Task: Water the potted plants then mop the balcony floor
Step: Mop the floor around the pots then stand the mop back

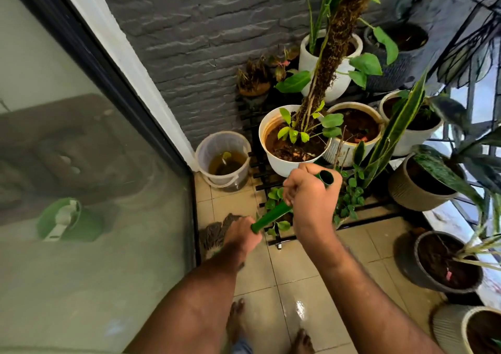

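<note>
Both hands hold a green mop handle (272,215) that slants from upper right down to lower left. My right hand (309,196) grips it near its open top end. Lower on the shaft, my left hand (242,235) curls round it. The grey stringy mop head (217,230) lies on the beige tiled floor (292,280) beside the glass door, partly hidden by my left hand. Potted plants crowd a black metal stand ahead, the nearest a white pot (291,161) with a moss pole.
A clear bucket (223,161) of brownish water stands in the corner by the grey brick wall. Dark and ribbed pots (444,261) line the right side by the railing. The sliding glass door (89,191) closes off the left. My bare feet stand on wet, shiny tiles.
</note>
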The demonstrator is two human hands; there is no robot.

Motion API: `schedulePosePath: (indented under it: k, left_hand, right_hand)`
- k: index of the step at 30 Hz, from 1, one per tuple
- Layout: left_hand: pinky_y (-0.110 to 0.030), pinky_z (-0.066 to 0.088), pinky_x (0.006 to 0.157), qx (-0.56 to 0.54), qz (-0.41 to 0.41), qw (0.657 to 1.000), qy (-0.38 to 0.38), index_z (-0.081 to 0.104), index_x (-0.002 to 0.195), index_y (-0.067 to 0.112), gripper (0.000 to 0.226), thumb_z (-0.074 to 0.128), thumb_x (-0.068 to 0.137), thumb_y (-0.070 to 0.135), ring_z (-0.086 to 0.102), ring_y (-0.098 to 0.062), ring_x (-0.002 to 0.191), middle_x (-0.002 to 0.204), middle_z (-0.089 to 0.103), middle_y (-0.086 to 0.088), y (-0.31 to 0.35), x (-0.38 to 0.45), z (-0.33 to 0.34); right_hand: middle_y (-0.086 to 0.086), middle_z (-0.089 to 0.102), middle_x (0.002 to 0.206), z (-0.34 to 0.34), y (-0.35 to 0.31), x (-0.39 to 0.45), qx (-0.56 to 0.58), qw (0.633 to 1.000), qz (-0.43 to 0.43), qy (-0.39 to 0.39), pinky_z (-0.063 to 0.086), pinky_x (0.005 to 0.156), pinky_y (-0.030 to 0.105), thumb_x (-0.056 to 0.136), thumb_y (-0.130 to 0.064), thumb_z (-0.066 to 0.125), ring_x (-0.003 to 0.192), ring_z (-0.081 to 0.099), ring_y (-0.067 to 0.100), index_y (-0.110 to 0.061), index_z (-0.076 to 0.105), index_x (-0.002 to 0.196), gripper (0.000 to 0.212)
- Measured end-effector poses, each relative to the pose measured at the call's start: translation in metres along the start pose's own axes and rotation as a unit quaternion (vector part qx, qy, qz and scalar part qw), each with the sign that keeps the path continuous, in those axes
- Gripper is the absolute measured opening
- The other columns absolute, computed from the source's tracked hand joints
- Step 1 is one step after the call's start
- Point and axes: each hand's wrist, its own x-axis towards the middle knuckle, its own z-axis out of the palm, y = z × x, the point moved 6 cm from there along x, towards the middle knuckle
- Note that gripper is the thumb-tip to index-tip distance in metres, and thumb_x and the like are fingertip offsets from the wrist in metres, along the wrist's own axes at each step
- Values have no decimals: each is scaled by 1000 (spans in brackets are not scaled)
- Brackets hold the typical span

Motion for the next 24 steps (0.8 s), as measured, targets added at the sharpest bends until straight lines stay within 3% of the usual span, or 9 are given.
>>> schedulePosePath:
  k: [2,8,10,16,18,24]
  left_hand:
    - [-14,39,54,-14,-3,1000,3,67,102,21,17,64,95,36,56,-3,67,83,66,7,1,-9,-4]
    - [-18,44,56,-67,-26,997,4,68,104,20,25,62,96,43,64,-10,77,90,71,3,-6,-9,-22]
    - [-16,43,54,-89,-37,995,10,68,106,19,25,62,97,41,64,-8,76,88,69,6,-14,2,-32]
    - [-34,58,77,-123,-67,989,38,69,108,19,21,62,97,36,70,-22,91,97,73,-3,-42,55,-74]
    - [-38,59,81,-144,-74,986,49,70,109,18,22,61,97,34,69,-23,93,99,72,-5,-52,72,-89]
    - [-51,59,80,-221,-72,971,57,68,99,4,15,67,92,17,68,-38,94,97,71,-19,-79,137,-134]
  right_hand:
    - [6,26,46,5,-4,5,-6,1000,29,-9,23,49,37,56,1,54,48,23,21,-17,36,40,30]
    - [1,33,50,42,-5,19,29,996,79,-20,26,52,35,52,1,55,47,28,17,-18,39,57,25]
    - [0,34,48,61,-3,27,35,995,82,-43,26,50,33,53,1,54,45,29,17,-17,43,50,22]
    - [9,34,59,128,11,59,53,993,67,-80,22,47,31,56,0,55,44,27,15,-24,44,39,31]
    - [5,32,53,153,17,66,60,991,53,-104,22,46,30,57,1,55,44,26,15,-23,40,37,35]
    - [1,30,48,226,27,86,31,987,-2,-160,28,49,27,61,1,57,47,27,16,-20,35,44,34]
